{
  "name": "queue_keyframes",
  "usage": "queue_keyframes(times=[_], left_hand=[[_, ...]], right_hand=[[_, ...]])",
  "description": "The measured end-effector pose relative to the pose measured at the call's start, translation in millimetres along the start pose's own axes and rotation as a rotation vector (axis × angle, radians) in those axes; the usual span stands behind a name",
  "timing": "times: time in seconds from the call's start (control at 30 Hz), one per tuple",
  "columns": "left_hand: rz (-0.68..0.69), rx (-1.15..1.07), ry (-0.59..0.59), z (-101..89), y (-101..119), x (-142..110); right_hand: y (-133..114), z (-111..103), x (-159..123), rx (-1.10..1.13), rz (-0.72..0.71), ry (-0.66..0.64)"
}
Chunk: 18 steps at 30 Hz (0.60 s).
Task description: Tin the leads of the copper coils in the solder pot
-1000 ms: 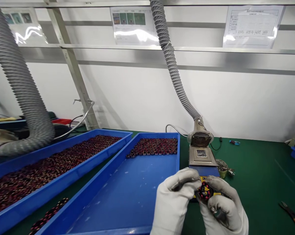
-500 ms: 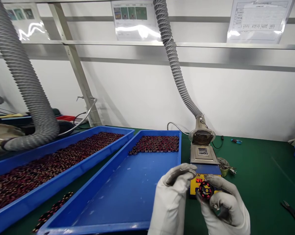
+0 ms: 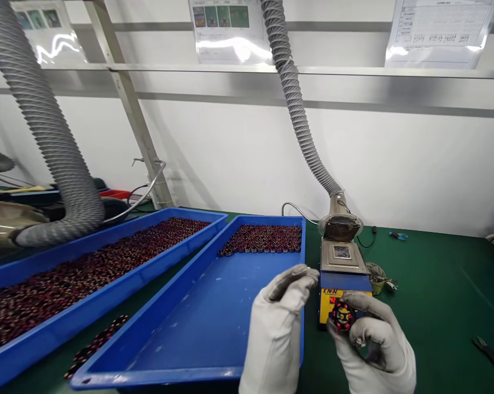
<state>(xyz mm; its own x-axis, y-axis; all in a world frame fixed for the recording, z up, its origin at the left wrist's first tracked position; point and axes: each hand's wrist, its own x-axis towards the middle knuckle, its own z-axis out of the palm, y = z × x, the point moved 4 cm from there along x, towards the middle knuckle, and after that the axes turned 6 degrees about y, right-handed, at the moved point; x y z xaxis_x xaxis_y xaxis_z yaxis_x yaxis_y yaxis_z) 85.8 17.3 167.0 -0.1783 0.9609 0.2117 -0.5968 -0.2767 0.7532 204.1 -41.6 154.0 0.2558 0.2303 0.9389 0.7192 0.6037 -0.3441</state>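
Observation:
In my gloved right hand [image 3: 378, 345] a small round motor stator [image 3: 343, 316], dark with reddish coils, is gripped between thumb and fingers. My gloved left hand [image 3: 282, 317] is raised to its left, thumb and fingertips pinched together; whatever is between them is too small to make out. The two hands are apart. Just behind the stator stands a solder pot [image 3: 345, 260] with a yellow front panel, a red digital display partly covered by my right hand, and a small square well of shiny metal on top.
A blue tray [image 3: 156, 377] holds rows of stators [image 3: 267, 238] at its far end. Another blue tray [image 3: 119, 284] on the left is full of them. A fume hose [image 3: 300, 120] hangs over the pot. Pliers [image 3: 490, 355] lie right; a small cup [image 3: 377, 279] stands beside the pot.
My left hand has moved a little left, away from the stator. The right hand keeps its hold with the stator slightly turned. The camera view has shifted slightly.

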Motion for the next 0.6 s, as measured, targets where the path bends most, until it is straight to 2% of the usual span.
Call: queue_keyframes(times=[0.07,0.13,0.27,0.33,0.43,0.53,0.6], left_hand=[[-0.029,0.120,-0.072,2.4,3.9,1.5],[-0.113,0.253,-0.155,6.5,4.1,0.1],[-0.173,0.300,-0.165,9.7,-0.1,-3.4],[-0.143,0.284,-0.136,8.4,-3.1,-1.7],[-0.059,0.176,-0.023,0.0,-2.8,5.2],[0.038,0.059,0.095,-12.6,6.4,10.6],[0.095,0.097,0.152,-21.4,16.3,10.0]], right_hand=[[0.8,-0.3,-0.4,-0.004,-0.003,-0.008],[1.3,-0.6,-0.8,-0.014,-0.010,-0.007],[1.6,-0.2,-0.5,-0.013,-0.007,-0.010],[1.3,0.2,0.3,0.013,0.010,-0.020],[2.2,0.4,1.4,0.055,0.083,-0.029],[6.1,1.2,0.8,0.113,0.217,-0.033],[11.0,2.8,-0.7,0.183,0.327,-0.048]])
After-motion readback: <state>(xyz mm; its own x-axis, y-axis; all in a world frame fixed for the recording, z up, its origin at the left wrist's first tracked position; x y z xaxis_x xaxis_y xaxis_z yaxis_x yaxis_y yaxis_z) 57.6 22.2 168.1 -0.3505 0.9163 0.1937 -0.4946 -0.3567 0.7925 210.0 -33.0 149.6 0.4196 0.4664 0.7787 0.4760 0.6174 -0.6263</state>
